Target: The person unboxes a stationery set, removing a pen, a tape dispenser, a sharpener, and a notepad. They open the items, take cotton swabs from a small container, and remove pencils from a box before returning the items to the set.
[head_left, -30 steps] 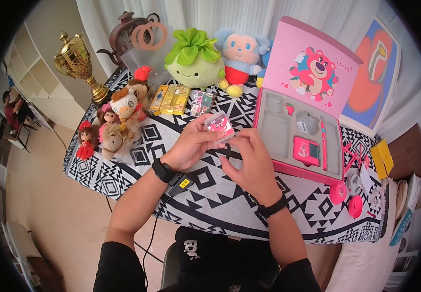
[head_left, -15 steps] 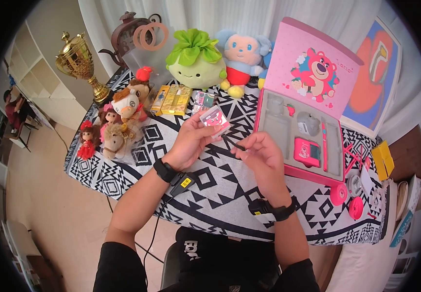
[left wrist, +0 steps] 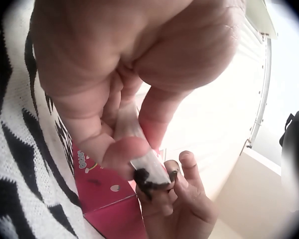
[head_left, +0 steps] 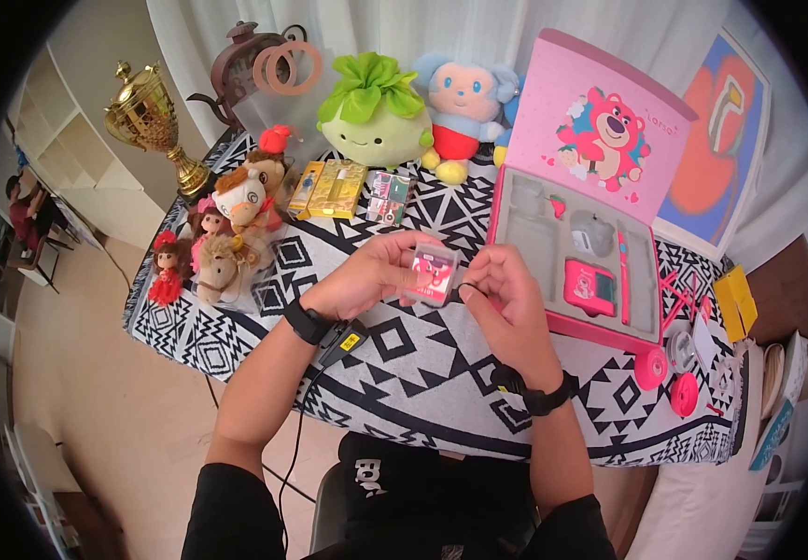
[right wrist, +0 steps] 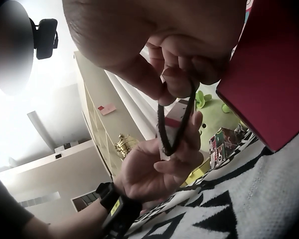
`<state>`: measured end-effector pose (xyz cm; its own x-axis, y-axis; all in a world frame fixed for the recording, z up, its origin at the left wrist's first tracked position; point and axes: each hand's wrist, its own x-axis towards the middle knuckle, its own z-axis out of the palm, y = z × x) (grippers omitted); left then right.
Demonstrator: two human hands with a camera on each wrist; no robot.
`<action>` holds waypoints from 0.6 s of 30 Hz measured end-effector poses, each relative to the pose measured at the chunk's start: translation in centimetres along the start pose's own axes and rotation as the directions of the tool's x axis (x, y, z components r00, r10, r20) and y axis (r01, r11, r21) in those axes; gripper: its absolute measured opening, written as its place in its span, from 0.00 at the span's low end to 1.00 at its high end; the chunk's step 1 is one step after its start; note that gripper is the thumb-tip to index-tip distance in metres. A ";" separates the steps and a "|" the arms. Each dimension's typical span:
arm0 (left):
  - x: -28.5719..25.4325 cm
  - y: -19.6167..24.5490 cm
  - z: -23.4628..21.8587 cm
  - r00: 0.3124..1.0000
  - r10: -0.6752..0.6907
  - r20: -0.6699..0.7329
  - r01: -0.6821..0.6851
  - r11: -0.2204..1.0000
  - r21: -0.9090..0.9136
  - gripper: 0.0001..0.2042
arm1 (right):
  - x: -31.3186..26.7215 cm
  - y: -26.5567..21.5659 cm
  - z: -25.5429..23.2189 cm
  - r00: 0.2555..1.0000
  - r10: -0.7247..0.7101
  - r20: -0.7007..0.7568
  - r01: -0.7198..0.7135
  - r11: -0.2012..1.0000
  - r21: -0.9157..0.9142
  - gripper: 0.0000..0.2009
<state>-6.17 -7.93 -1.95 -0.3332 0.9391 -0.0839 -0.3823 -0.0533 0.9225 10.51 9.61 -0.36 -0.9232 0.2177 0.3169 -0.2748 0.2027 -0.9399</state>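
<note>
My left hand [head_left: 366, 278] grips a small clear case [head_left: 434, 273] by its side, with a pink bear picture showing on its face. From a corner of the case hangs a black cord loop [right wrist: 168, 148]. My right hand [head_left: 508, 301] pinches the far end of this loop between thumb and fingertips, close to the case's right edge. In the right wrist view the loop stretches between both hands, and in the left wrist view the dark cord [left wrist: 152, 185] gathers at the case's end.
Right of my hands stands an open pink gift box [head_left: 539, 313] holding a pink device [head_left: 589, 289]. Plush toys [head_left: 373, 126], small yellow boxes [head_left: 337, 190] and a gold trophy [head_left: 156, 126] stand behind and left. Pink tape-like rolls [head_left: 651, 370] lie at the right on the patterned cloth [head_left: 404, 373].
My right hand first drew the cord out to the right, away from the case. Since then the case has shifted right and slightly down, closer to the right hand.
</note>
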 end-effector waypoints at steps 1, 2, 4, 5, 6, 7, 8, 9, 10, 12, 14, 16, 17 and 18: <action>-0.1 0.0 0.4 1.000 -0.022 -0.010 0.023 0.998 0.055 0.21 | 0.0 -0.1 0.1 1.000 -0.028 -0.008 0.028 1.000 0.011 0.14; 0.1 -0.1 0.5 1.000 -0.023 -0.008 0.024 0.998 0.056 0.21 | 0.1 -0.1 0.2 0.998 -0.056 -0.015 0.057 0.998 0.023 0.14; 0.2 -0.3 0.4 1.000 0.018 -0.020 -0.015 0.989 0.146 0.20 | 0.0 0.3 0.3 0.998 -0.070 0.001 0.070 0.997 0.015 0.14; 0.1 -0.2 0.4 1.000 0.019 -0.022 -0.015 0.989 0.146 0.20 | 0.0 0.4 0.3 0.996 -0.084 0.018 0.083 0.996 0.008 0.14; 0.1 0.0 0.5 0.998 0.029 -0.058 -0.021 0.991 0.132 0.20 | 0.0 0.3 0.4 0.996 -0.084 0.020 0.084 0.996 0.008 0.14; 0.1 0.0 0.6 0.995 0.038 -0.093 -0.027 0.993 0.118 0.20 | 0.0 0.1 0.5 0.996 -0.091 0.026 0.090 0.996 0.020 0.14; 0.2 -0.2 0.5 0.995 0.038 -0.094 -0.027 0.993 0.118 0.20 | 0.1 -0.1 0.6 0.995 -0.098 0.032 0.097 0.995 0.033 0.14; 0.4 -0.6 0.3 0.993 0.042 -0.113 -0.025 0.988 0.152 0.20 | 0.1 -0.3 0.6 0.995 -0.097 0.032 0.096 0.995 0.033 0.14; 0.5 -0.8 0.2 0.990 0.048 -0.132 -0.022 0.982 0.186 0.21 | 0.1 -0.4 0.6 0.995 -0.092 0.038 0.091 0.995 0.028 0.13; 0.3 -0.7 0.3 0.994 0.050 -0.095 -0.038 0.991 0.126 0.21 | 0.1 -0.4 0.6 0.995 -0.088 0.045 0.087 0.996 0.028 0.13; 0.3 -0.5 0.6 0.998 0.052 -0.045 -0.049 0.997 0.064 0.21 | 0.1 -0.2 0.2 0.996 -0.063 0.065 0.061 0.997 0.040 0.14; 0.2 -0.4 0.8 0.997 0.056 -0.053 -0.056 0.998 -0.004 0.20 | 0.0 -0.1 -0.1 0.996 -0.051 0.069 0.047 0.998 0.052 0.14; 0.2 -0.5 0.7 0.997 0.055 -0.054 -0.055 0.998 -0.003 0.20 | 0.0 0.0 0.0 0.996 -0.042 0.079 0.036 0.997 0.068 0.15; 0.3 -0.6 0.6 0.993 0.063 -0.096 -0.064 0.998 -0.012 0.20 | 0.0 0.0 0.0 0.996 -0.043 0.079 0.038 0.997 0.070 0.15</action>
<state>-5.53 -7.41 -2.28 -0.4379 0.8969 -0.0615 -0.3707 -0.1179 0.9212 10.50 9.58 -0.34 -0.9287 0.1326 0.3462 -0.3276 0.1435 -0.9338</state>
